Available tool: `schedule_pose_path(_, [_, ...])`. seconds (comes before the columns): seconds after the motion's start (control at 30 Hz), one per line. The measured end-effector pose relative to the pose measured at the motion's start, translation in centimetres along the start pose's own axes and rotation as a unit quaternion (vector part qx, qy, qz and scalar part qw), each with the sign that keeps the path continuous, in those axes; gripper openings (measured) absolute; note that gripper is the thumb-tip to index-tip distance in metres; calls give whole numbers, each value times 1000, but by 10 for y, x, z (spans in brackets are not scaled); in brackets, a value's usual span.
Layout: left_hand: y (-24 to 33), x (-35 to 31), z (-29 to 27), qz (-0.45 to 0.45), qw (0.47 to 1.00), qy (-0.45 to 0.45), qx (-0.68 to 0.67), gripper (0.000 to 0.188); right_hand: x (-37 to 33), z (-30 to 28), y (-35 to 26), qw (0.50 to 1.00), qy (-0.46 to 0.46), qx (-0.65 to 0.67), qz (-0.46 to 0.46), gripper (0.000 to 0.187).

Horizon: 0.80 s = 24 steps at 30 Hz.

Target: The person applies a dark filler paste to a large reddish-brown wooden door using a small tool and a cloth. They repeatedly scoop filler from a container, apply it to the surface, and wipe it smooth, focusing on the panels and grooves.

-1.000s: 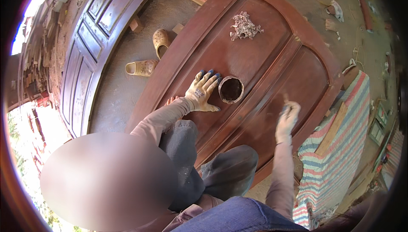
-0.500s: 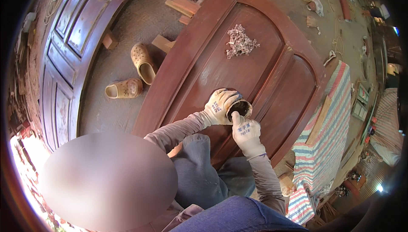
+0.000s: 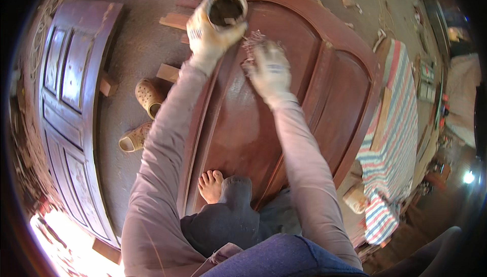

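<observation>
My left hand (image 3: 205,36), in a white work glove, is wrapped round a round can (image 3: 244,4) with dark contents, held above the left edge of a reddish-brown panelled wooden door (image 3: 238,124). A rough clump of pale, stringy shreds (image 3: 255,38) lies on the door's large arched panel. On that clump rests my gloved right hand (image 3: 271,71), blurred, its fingers and thumb closed about part of it and hiding the near side. A slightly shiny patch shows on the panel below the hands. My bare foot (image 3: 210,185) stands on the door's near end.
Another dark panelled door (image 3: 76,94) lies at the left. Tan clogs (image 3: 136,137) sit on the floor between the doors, near wood blocks (image 3: 169,72). Striped sheeting (image 3: 398,109) with a wooden strip (image 3: 381,119) on it lies at the right, near a pale container (image 3: 356,199).
My left hand has carried the can away and leftward. My right hand has come out of the can's mouth and reached forward onto the clump. My view has shifted, uncovering the foot.
</observation>
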<state>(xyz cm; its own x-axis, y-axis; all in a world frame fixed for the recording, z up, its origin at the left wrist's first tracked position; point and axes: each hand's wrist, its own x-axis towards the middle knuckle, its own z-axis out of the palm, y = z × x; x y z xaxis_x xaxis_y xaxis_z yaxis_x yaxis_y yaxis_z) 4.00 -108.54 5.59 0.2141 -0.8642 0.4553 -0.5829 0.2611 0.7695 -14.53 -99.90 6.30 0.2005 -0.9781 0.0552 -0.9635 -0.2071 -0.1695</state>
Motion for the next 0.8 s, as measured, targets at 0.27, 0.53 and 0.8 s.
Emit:
schedule_pose_path(0.27, [-59,33,49,-34,997,-24,58,106,-161,-7,-3,964,149,72,205,42])
schedule_pose_path(0.53, [-36,-63,-3,-54,997,48,-22,79,-75,34,90,961,177,-52,205,43])
schedule_pose_path(0.8, [56,-153,-39,-76,987,-93,-106,68,-136,1,50,978,17,-48,203,30])
